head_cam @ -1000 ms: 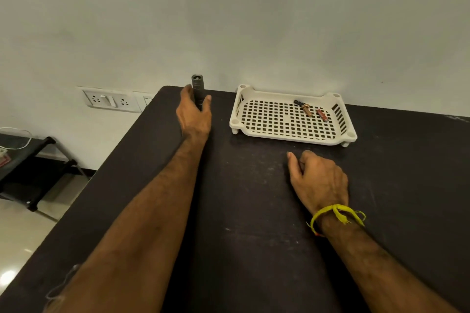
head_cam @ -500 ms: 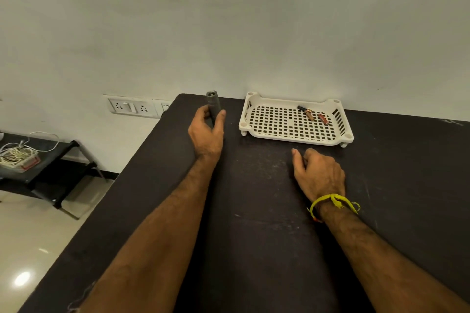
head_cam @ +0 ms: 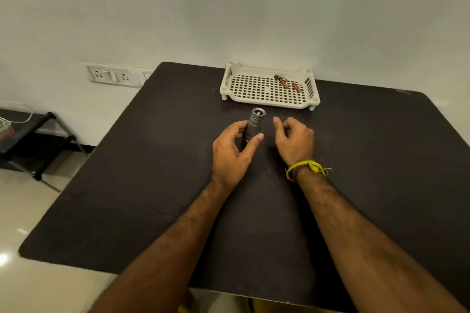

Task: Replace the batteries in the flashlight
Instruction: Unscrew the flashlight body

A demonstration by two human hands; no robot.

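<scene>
Centrally on the black table, the left hand clamped a grey metal flashlight, ribbed near its far end, just near of the white basket; right hand beside it, fingers loosely curled, empty.

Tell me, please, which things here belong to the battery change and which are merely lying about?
Part of the job:
flashlight, in the left hand
batteries in the white tray
right hand, open beside it

Lying about:
wall sockets
black rack by the wall
</scene>
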